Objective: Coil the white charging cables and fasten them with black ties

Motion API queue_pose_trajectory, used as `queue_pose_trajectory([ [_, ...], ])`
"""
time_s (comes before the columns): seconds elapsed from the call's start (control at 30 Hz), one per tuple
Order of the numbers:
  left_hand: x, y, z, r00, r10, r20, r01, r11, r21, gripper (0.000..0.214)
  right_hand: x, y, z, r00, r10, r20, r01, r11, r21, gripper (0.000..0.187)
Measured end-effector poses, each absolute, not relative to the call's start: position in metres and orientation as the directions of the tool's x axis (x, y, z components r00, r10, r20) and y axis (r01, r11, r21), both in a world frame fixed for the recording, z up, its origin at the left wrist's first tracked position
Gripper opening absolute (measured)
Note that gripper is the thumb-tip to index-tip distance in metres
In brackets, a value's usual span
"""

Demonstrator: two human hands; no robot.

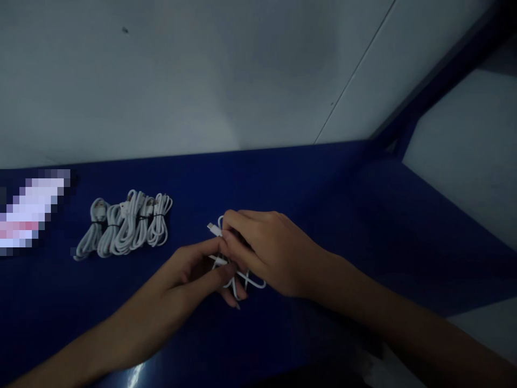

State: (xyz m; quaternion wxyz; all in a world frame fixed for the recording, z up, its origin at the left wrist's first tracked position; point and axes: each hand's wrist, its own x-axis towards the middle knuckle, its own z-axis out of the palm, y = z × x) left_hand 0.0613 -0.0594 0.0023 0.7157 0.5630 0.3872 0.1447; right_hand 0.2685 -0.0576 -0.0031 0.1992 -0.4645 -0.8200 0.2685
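Between my two hands is a white charging cable (255, 282), gathered in loose loops above the blue table. One of its plugs (213, 229) sticks out past my fingertips toward the upper left. My left hand (189, 280) pinches the loops from the left, thumb on top and other fingers underneath. From the right, my right hand (274, 248) is closed over the upper part of the cable, its fingertips meeting those of the left. Much of the bundle is hidden behind my fingers.
Several coiled white cables (131, 226), some with dark ties visible, lie in a row on the blue table (258, 183) to the left. A pixelated bright object (36, 210) is at the far left. A pale wall (181, 81) rises behind the table.
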Motion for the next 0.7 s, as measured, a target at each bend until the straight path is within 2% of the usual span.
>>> queue_pose_trajectory([
  [0.7,0.0623,-0.0612,0.0043,0.643,0.663,-0.384,0.251,0.291,0.923,0.020,0.2685,-0.0610,-0.0006,-0.501,0.864,0.059,0.695,0.441,-0.567,0.027],
])
